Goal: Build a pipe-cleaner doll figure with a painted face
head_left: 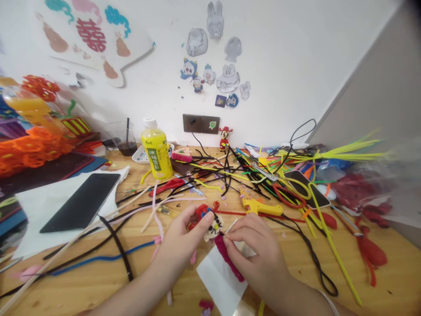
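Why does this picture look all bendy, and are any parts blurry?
In the head view, the white wall and its corner lean, and the wooden table seems to bend, as a very wide lens can make things look. At the edges of that view, the plastic bag and orange fuzzy shapes look smeary. The light looks soft, with faint shadows.

1. The person's left hand (184, 235) and right hand (259, 250) were bare, with slim fingers.
2. The left forearm (138, 281) and right forearm (296, 296) were also bare down to the frame's lower edge.
3. A thin white band (330, 303) circled the right arm.
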Action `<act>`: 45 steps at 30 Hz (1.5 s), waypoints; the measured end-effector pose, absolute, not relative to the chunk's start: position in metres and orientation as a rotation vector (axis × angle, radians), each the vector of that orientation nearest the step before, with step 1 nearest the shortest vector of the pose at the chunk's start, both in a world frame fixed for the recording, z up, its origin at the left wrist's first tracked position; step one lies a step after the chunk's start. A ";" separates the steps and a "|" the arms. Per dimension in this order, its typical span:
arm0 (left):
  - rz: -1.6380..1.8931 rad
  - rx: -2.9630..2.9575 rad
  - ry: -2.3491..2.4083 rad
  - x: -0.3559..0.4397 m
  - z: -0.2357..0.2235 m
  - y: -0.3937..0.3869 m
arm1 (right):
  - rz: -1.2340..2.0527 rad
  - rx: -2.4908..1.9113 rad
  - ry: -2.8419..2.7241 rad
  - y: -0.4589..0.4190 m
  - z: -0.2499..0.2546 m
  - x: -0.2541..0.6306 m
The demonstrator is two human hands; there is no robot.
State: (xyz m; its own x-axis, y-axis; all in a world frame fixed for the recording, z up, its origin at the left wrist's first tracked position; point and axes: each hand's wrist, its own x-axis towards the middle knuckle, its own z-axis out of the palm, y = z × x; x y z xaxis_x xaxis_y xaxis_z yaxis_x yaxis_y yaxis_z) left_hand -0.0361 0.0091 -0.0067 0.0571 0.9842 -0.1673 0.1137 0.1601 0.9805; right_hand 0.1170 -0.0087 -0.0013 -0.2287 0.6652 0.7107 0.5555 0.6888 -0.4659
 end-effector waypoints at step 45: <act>1.170 1.447 1.367 -0.048 0.012 0.022 | 0.070 -1.307 -2.438 0.040 -0.037 0.127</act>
